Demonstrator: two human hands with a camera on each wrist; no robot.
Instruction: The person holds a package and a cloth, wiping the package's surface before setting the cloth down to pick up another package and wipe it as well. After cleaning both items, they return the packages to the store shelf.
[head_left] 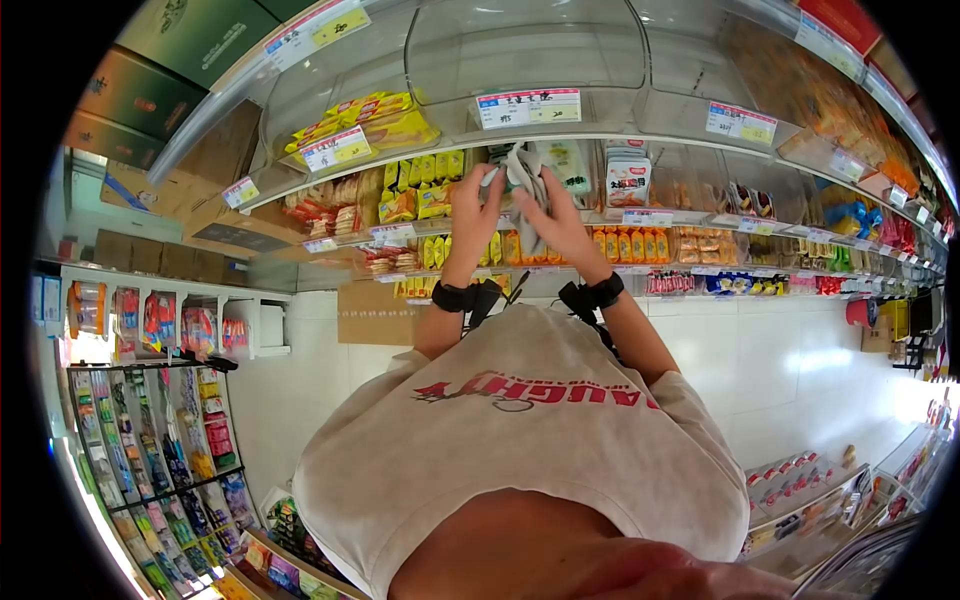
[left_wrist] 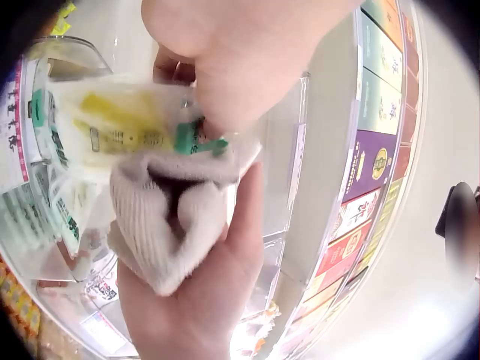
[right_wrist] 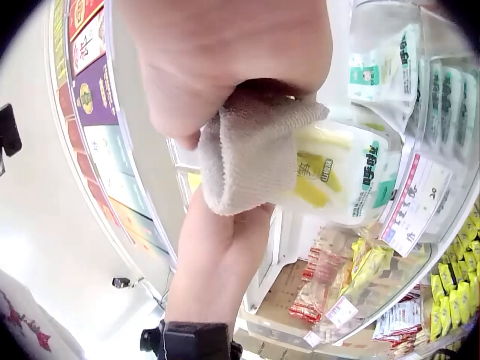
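Hands meet high at a shop shelf, both clamped on one cloth.
Left hand (head_left: pixel 473 212) and right hand (head_left: pixel 562 225) curl their fingers round a ribbed, off-white cloth (right_wrist: pixel 247 154), bunched against a clear packet (right_wrist: pixel 341 180) printed yellow and green. Fingertips are buried in its folds; the packet's print is too blurred to read.

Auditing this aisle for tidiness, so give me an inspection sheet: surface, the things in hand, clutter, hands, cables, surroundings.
Surface: shelf of clear bins, with price tags along its edge.
Things in hand: grey cloth; white packet with yellow print.
Clutter: yellow snack packs in rows.
Hands: left hand pinches the packet; right hand grips the cloth.
Cables: nothing seen.
Surroundings: pale floor; hanging-goods rack.
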